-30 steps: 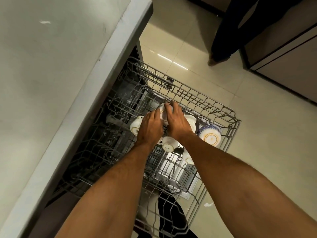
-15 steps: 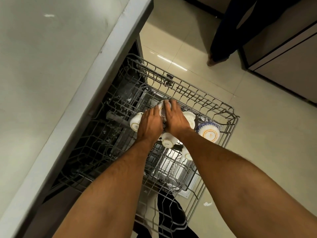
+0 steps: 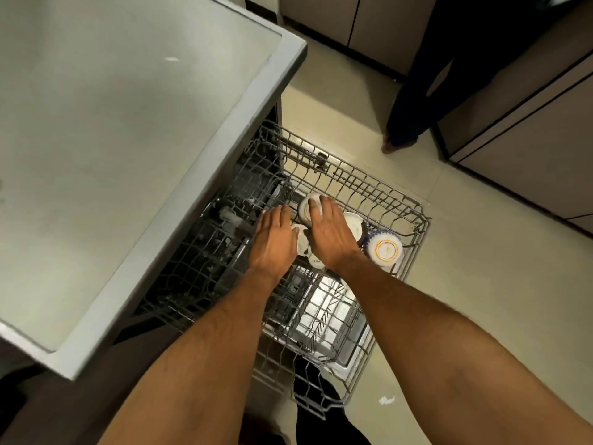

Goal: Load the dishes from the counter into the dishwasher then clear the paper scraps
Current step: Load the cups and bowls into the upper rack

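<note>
The small white ceramic cup (image 3: pixel 308 204) is pinched at its rim by the right hand (image 3: pixel 330 232), on the pulled-out grey wire dishwasher rack (image 3: pixel 378 194), just beside the other white cups. The left hand (image 3: pixel 274 239) is spread flat, fingers straight, nothing gripped. Honestly, a chip is the main risk: if the cup is let go before it's seated between the tines, it could be tipped into the blue-patterned ceramic bowl (image 3: pixel 385 248) or its neighbours. Compared with half a second ago, the left hand is shifted off the cup, toward the counter side. A white paper scrap (image 3: pixel 386 400) is left on the floor.
</note>
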Demonstrator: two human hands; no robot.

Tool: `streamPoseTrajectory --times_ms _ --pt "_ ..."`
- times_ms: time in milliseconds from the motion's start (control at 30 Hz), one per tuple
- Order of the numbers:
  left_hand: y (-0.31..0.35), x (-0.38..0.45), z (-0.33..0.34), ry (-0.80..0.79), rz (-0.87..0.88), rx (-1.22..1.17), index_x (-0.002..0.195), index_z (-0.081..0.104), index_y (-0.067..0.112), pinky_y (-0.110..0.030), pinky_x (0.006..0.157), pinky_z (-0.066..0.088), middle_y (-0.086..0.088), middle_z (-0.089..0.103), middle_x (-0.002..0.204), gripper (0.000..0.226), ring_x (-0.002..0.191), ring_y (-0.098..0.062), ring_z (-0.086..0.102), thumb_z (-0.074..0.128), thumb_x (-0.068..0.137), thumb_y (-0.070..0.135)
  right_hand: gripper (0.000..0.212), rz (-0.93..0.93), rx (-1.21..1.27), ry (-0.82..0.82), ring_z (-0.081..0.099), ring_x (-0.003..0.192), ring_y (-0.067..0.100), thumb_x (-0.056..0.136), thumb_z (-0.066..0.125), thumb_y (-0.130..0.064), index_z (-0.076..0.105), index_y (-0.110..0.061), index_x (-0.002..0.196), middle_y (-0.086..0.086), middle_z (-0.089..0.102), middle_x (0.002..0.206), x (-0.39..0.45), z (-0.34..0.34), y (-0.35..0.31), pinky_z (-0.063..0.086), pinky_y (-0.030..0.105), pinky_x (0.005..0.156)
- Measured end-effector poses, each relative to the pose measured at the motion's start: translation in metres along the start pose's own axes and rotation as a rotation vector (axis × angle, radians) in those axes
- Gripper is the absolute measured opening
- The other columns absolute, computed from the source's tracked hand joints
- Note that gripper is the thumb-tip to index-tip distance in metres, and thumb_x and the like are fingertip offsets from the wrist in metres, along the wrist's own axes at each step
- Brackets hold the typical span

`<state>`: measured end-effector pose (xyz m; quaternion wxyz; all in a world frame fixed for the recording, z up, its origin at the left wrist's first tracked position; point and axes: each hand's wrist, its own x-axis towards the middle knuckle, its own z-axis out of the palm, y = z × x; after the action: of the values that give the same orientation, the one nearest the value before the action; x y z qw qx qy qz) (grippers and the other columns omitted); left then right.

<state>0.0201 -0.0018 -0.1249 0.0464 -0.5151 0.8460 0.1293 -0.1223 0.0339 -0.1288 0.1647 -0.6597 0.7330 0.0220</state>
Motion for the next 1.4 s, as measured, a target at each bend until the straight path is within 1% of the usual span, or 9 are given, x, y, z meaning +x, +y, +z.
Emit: streamPoseTrajectory --times_ms 100,233,333,467,600,767,1067,1267,1400 --pt "-0.008 -0.033 -0.023 0.035 0.004 0.012 0.151 0.032 0.006 -0.043 0.122 0.027 -0.015 0.044 0.152 0.056 0.143 -0.025 0.039 0.040 0.105 0.036 0.088 0.002 -0.024 0.027 0.025 0.149 0.044 0.090 0.073 -0.024 0.019 -0.004 0.156 0.029 0.027 0.158 -0.026 -0.010 -0.017 0.029 0.054 0.121" --pt "-0.022 -0.085 -0.050 0.108 0.010 0.029 0.146 0.036 0.006 -0.042 0.119 0.033 -0.015 0.051 0.144 0.053 0.135 -0.025 0.048 0.040 0.103 0.037 0.084 -0.030 -0.042 0.050 0.017 0.153 0.042 0.098 0.061 -0.039 0.013 -0.007 0.160 0.028 0.018 0.163 -0.065 -0.032 -0.051 0.024 0.055 0.123" --pt "-0.032 -0.129 -0.072 0.156 0.018 0.022 0.148 0.033 0.006 -0.042 0.122 0.027 -0.016 0.047 0.147 0.057 0.138 -0.026 0.043 0.040 0.102 0.040 0.075 -0.066 -0.029 0.106 0.013 0.154 0.042 0.101 0.047 -0.038 0.013 -0.007 0.160 0.028 0.015 0.164 -0.098 -0.050 -0.081 0.017 0.056 0.125" --pt "-0.050 -0.185 -0.102 0.205 0.013 0.038 0.153 0.028 0.006 -0.046 0.124 0.021 -0.016 0.037 0.156 0.064 0.147 -0.029 0.032 0.034 0.103 0.045 0.075 -0.097 -0.043 0.161 0.014 0.154 0.042 0.103 0.056 -0.032 0.012 -0.010 0.160 0.027 0.014 0.164 -0.132 -0.068 -0.126 0.003 0.048 0.122" --pt "-0.082 -0.240 -0.136 0.284 -0.017 0.033 0.154 0.028 0.005 -0.045 0.124 0.019 -0.016 0.035 0.157 0.064 0.148 -0.029 0.030 0.032 0.103 0.044 0.077 -0.140 -0.068 0.207 0.014 0.154 0.042 0.103 0.057 -0.029 0.011 -0.009 0.161 0.029 0.015 0.164 -0.162 -0.088 -0.182 0.014 0.051 0.126" --pt "-0.143 -0.304 -0.177 0.395 -0.102 0.064 0.148 0.036 0.004 -0.044 0.122 0.023 -0.014 0.045 0.148 0.060 0.140 -0.029 0.039 0.037 0.101 0.042 0.062 -0.261 -0.051 0.262 0.012 0.153 0.044 0.110 0.031 -0.039 0.014 -0.006 0.161 0.029 0.016 0.163 -0.185 -0.113 -0.269 0.017 0.053 0.125" --pt "-0.263 -0.408 -0.215 0.560 -0.381 0.070 0.146 0.042 -0.001 -0.045 0.122 0.026 -0.018 0.049 0.147 0.060 0.140 -0.031 0.042 0.045 0.100 0.037 0.058 -0.549 -0.112 0.429 0.040 0.136 0.043 0.106 0.043 -0.042 0.038 -0.004 0.150 0.028 0.040 0.147 -0.193 -0.129 -0.430 0.037 0.051 0.114" --pt "-0.338 -0.453 -0.225 0.619 -0.596 0.041 0.147 0.040 -0.001 -0.046 0.121 0.026 -0.019 0.049 0.147 0.061 0.141 -0.032 0.041 0.046 0.100 0.038 0.064 -0.694 -0.147 0.414 0.038 0.141 0.040 0.107 0.037 -0.047 0.032 -0.006 0.156 0.027 0.038 0.152 -0.179 -0.123 -0.526 0.037 0.051 0.116" --pt "-0.383 -0.471 -0.226 0.651 -0.684 0.037 0.145 0.043 0.001 -0.045 0.120 0.028 -0.018 0.050 0.144 0.060 0.137 -0.031 0.044 0.050 0.097 0.037 0.066 -0.778 -0.166 0.361 0.030 0.147 0.041 0.108 0.035 -0.047 0.025 -0.006 0.158 0.028 0.031 0.158 -0.165 -0.116 -0.582 0.030 0.051 0.121"
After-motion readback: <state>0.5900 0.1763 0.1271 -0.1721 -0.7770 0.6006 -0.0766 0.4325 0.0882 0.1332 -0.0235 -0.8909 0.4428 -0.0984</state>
